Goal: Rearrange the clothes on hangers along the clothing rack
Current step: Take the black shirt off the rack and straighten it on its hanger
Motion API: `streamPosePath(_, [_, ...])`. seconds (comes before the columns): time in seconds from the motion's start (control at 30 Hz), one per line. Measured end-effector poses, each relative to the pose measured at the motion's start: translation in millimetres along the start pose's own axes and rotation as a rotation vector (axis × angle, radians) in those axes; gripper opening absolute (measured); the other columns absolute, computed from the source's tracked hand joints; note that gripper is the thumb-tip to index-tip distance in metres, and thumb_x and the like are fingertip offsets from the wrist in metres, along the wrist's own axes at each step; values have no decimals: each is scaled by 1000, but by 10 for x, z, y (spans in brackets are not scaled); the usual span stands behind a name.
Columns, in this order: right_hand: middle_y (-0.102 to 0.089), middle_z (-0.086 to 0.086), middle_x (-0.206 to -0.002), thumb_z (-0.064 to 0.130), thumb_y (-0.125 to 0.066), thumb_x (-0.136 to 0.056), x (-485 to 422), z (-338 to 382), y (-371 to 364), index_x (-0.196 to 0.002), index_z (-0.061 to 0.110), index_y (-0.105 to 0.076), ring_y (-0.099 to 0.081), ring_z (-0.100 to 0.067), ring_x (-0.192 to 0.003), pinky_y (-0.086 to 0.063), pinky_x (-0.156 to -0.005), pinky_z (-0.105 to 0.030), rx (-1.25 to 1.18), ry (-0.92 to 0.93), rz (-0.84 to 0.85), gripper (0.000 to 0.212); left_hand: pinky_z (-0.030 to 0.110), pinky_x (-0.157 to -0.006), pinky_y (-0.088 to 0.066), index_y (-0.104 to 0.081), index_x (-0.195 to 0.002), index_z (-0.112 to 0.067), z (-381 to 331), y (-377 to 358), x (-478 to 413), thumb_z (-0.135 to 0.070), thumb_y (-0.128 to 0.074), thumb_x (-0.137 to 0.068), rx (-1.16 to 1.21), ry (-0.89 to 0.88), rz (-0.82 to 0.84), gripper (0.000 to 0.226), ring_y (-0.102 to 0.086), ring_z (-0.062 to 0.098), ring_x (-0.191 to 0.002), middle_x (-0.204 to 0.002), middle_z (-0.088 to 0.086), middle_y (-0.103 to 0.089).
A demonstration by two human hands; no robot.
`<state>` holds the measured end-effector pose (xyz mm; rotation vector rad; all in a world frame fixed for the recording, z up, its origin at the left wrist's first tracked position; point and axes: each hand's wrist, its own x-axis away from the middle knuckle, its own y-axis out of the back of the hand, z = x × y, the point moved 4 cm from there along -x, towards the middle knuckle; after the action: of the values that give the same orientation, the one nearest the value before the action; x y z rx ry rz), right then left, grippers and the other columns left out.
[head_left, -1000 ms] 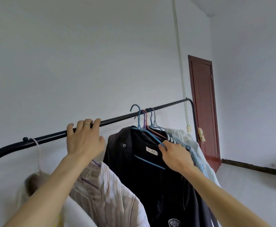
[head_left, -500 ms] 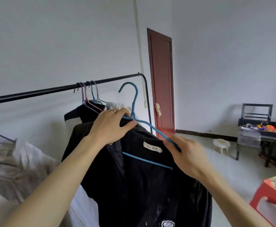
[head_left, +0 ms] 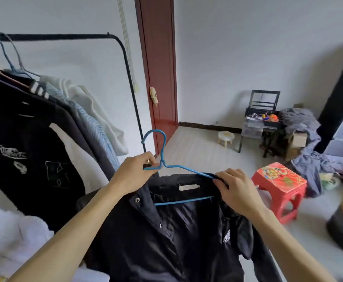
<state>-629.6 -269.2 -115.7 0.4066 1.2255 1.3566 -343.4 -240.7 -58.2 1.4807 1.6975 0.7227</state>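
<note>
Obs.: the blue wire hanger (head_left: 163, 157) with the shiny black snap-front jacket (head_left: 176, 237) is off the black metal clothing rack (head_left: 65, 36). It is held in the air low down, in front of the rack's right end post.

Left hand (head_left: 134, 174): thumb and fingers pinch the wire just below the hook. Right hand (head_left: 235, 190): fingers curl over the hanger's right shoulder and the jacket collar together.

Risks, as I judge them:
- The collar sags below the wire on the left side, so the slick cloth could slide off if the hanger tips.
- Hooks crowd the rail near its left end, so the blue hook could snag a neighbour when rehung there.

Writing: the white neck label (head_left: 189, 187) is blurred and unreadable. The pale chest badge (head_left: 227, 238) is too small to tell. The white print on the hanging black top (head_left: 30, 176) has no letters I can make out.
</note>
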Motion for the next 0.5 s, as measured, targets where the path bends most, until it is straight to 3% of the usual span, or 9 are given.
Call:
streamPosePath(0.07, [-69,6,-92,18,-68,-91,5,-103,-29,-103,19,-76,-61,-21,-89,-50,-78,-33,-115,-11,49,15,19,-57,-38,-61,-80,-32,-37,-93,45,-45,-67,-85,52,-30,38,16,-55,-5,-59,-74,-17,-68])
streamPosePath(0.23, [-68,11,-87,11,-70,-89,-28,-262,-24,-100,15,-78,-62,-3,-76,-41,-72,-4,-326,-187,119,15,18,-75,-49,-68,-83,-34,-43,-304,272,-54,-66,-81,144,-137,132,20,-63,2,-80,-84,-17,-69])
streamPosePath(0.3, [-68,7,-87,12,-67,-90,-82,-199,-36,-99,15,-77,-62,-7,-77,-40,-69,-7,-320,-250,77,14,22,-76,-48,-64,-81,-36,-61,-370,282,-59,-48,-90,63,-209,111,29,-61,4,-81,-83,-14,-66])
streamPosePath(0.37, [-70,5,-82,14,-64,-91,-147,-36,-36,-94,20,-75,-66,-13,-76,-46,-71,-21,-360,-307,34,13,30,-75,-49,-62,-86,-35,-21,-406,224,-56,-40,-95,-55,-251,61,32,-59,7,-80,-84,-11,-62])
streamPosePath(0.5, [-71,1,-82,15,-62,-93,-292,504,41,-95,16,-74,-72,-15,-73,-61,-68,-32,-738,-375,-6,12,35,-59,-48,-62,-98,-26,59,-455,131,-54,-36,-95,-306,-279,-76,38,-61,21,-72,-88,-8,-57])
